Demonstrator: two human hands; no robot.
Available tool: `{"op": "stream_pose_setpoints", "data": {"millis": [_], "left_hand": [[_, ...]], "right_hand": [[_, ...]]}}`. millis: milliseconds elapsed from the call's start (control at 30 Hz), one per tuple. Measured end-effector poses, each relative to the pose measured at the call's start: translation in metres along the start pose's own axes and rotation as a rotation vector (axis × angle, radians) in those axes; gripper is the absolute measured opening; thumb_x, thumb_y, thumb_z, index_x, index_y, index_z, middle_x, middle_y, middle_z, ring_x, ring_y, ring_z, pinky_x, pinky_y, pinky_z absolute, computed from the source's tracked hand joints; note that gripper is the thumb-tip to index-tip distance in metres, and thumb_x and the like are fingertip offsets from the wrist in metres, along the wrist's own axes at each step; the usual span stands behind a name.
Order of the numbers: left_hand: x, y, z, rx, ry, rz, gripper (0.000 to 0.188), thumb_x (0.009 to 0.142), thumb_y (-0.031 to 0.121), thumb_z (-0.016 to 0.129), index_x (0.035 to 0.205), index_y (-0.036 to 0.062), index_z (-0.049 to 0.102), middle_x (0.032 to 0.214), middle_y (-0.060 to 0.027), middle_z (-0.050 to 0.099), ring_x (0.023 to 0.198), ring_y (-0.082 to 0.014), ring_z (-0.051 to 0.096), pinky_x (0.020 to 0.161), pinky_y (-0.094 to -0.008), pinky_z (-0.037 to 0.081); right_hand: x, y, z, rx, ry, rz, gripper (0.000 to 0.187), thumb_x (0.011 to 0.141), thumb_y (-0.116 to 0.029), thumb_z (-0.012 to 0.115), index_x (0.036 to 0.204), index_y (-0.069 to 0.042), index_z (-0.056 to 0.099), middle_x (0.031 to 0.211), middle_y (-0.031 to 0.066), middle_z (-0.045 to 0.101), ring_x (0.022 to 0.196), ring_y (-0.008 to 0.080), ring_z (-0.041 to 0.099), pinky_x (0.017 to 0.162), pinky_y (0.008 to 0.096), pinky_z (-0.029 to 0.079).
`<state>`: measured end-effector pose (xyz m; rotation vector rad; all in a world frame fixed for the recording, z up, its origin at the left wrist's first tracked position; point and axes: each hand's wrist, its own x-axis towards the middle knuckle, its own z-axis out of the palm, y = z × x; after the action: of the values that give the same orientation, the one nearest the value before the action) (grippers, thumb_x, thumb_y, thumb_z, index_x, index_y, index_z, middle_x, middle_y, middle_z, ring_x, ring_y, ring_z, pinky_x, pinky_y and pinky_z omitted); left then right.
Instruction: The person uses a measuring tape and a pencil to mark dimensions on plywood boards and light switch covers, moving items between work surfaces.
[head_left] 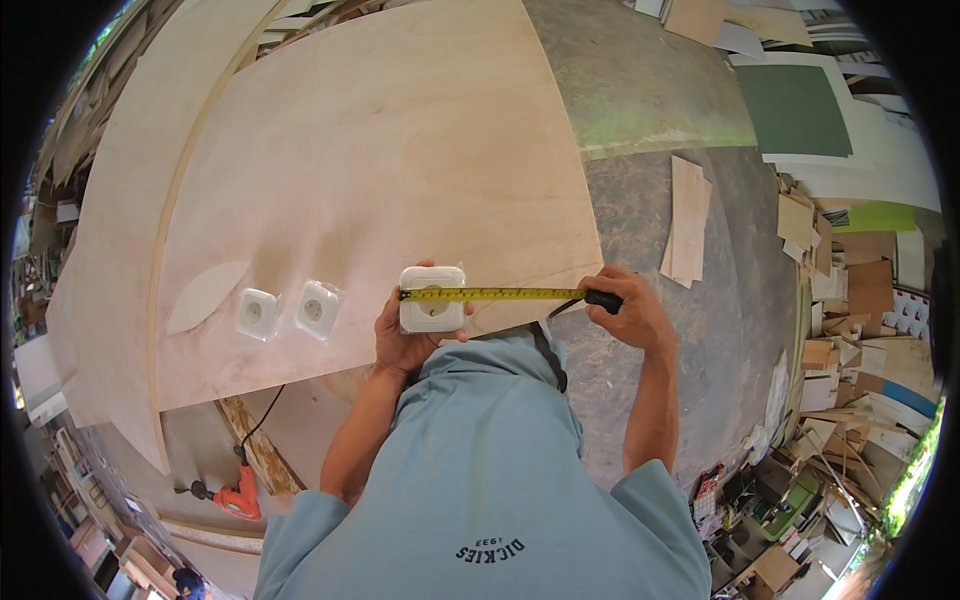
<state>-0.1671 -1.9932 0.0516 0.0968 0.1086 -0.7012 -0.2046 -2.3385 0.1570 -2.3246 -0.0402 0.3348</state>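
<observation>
I saw the left hand (395, 335) hold a white socket (432, 319), square with soft, round corners, its fingers bent around the edges. The socket was up over the near edge of a big, flat board (400, 170) of smooth, pale wood. A yellow tape measure (530, 294), thin and straight, ran right across the socket's front. The right hand (630, 306) was closed around the tape's black part (603, 300), just past the board's right edge.

Two more white sockets (318, 309) sat on the board to the left, wrapped in shiny, clear plastic. Beside them was a pale shape (207, 297), pointy like a leaf. An orange drill (240, 497) lay lower down, by a rough wooden plank (258, 440). Flat wood strips (688, 220) rested on the gray, scuffed floor (690, 370).
</observation>
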Motion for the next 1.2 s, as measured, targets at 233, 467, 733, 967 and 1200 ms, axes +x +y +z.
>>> {"op": "stream_pose_setpoints", "data": {"millis": [233, 467, 733, 967, 1200], "left_hand": [[0.01, -0.005, -0.008, 0.026, -0.033, 0.029, 0.059, 0.106, 0.048, 0.042, 0.155, 0.0161, 0.035, 0.153, -0.0202, 0.043, 0.122, -0.0562, 0.053, 0.082, -0.0664, 0.06], [0.018, -0.025, -0.015, -0.014, -0.02, 0.085, 0.061, 0.105, 0.049, 0.043, 0.156, 0.0166, 0.033, 0.152, -0.0201, 0.044, 0.122, -0.0563, 0.054, 0.081, -0.0675, 0.06], [0.025, -0.037, -0.012, 0.056, 0.022, 0.151, 0.065, 0.103, 0.053, 0.045, 0.156, 0.0151, 0.034, 0.149, -0.02, 0.047, 0.12, -0.0538, 0.056, 0.078, -0.0646, 0.061], [0.045, -0.01, 0.006, 0.611, 0.143, 0.267, 0.07, 0.096, 0.044, 0.065, 0.145, -0.0006, 0.042, 0.127, -0.0213, 0.061, 0.107, -0.0398, 0.067, 0.063, -0.0432, 0.063], [0.064, 0.058, 0.016, 1.559, 0.661, 0.07, 0.049, 0.083, 0.027, 0.083, 0.12, -0.0001, 0.066, 0.101, -0.0098, 0.065, 0.078, -0.0166, 0.066, 0.059, -0.0306, 0.057]], "right_hand": [[0.007, 0.011, -0.006, 0.038, -0.042, 0.031, 0.031, 0.077, -0.009, 0.072, 0.108, -0.005, 0.073, 0.093, 0.0128, 0.065, 0.081, 0.0316, 0.064, 0.073, 0.0398, 0.052], [0.015, 0.026, -0.018, -0.007, -0.067, 0.0, 0.031, 0.077, -0.011, 0.072, 0.108, -0.006, 0.073, 0.09, 0.013, 0.063, 0.079, 0.0322, 0.062, 0.072, 0.0405, 0.052], [0.022, 0.041, -0.024, 0.001, -0.08, -0.018, 0.031, 0.078, -0.012, 0.073, 0.108, -0.005, 0.074, 0.09, 0.0134, 0.063, 0.079, 0.0325, 0.062, 0.072, 0.0404, 0.051], [0.018, 0.043, -0.003, 0.233, 0.196, -0.063, 0.031, 0.092, -0.017, 0.07, 0.118, -0.002, 0.065, 0.094, 0.0109, 0.063, 0.083, 0.0241, 0.064, 0.072, 0.0368, 0.051], [0.005, 0.021, 0.062, 1.285, 0.428, 0.274, 0.031, 0.104, -0.016, 0.057, 0.132, -0.006, 0.051, 0.105, 0.0081, 0.061, 0.1, 0.0223, 0.067, 0.086, 0.0338, 0.056]]}}
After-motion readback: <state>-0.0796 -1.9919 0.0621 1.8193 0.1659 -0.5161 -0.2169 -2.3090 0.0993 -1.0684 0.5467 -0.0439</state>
